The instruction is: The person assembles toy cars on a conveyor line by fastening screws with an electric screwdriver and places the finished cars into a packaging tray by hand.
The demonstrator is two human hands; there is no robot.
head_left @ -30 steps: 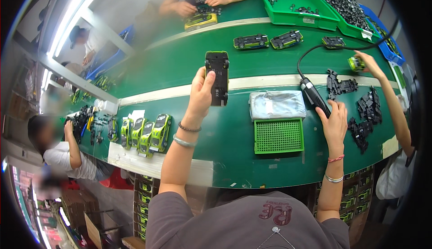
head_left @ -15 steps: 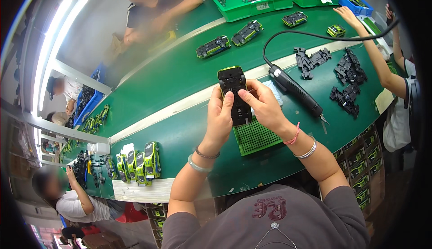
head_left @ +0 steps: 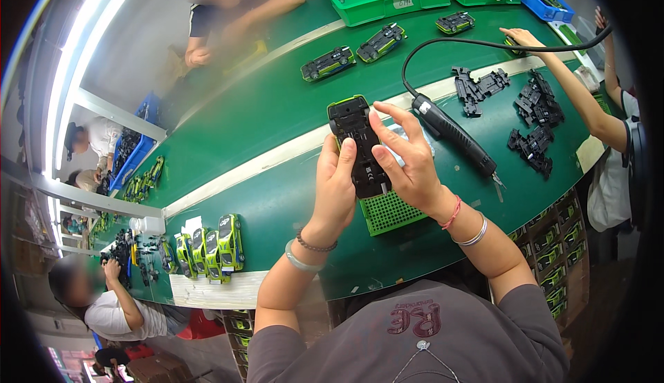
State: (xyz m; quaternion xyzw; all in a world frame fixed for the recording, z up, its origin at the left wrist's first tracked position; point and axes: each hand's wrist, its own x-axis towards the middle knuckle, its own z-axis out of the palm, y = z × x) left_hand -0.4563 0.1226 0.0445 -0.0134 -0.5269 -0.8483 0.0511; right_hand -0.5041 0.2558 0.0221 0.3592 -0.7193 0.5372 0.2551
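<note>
A toy car (head_left: 357,137) lies upside down in my left hand (head_left: 335,179), its black underside up and a thin lime-green edge showing. My left thumb presses along its side. Close against the car's right side is my right hand (head_left: 409,161), thumb and index finger spread apart; whether a fingertip still touches the car I cannot tell. Beneath the hands stands a green perforated basket (head_left: 389,213). A black corded power screwdriver (head_left: 455,134) rests to the right of them.
Black chassis parts (head_left: 532,151) lie in piles at the right. Overturned cars (head_left: 328,64) sit across the table, near green bins (head_left: 394,9) of small parts. Finished-looking green cars (head_left: 230,241) stand at the left. A co-worker's hand (head_left: 522,38) reaches in at the far right.
My right hand has come off the car's underside, and its fingers have spread. The car stays in my left hand, shifted slightly left. The co-worker's hand at right now covers a small green car.
</note>
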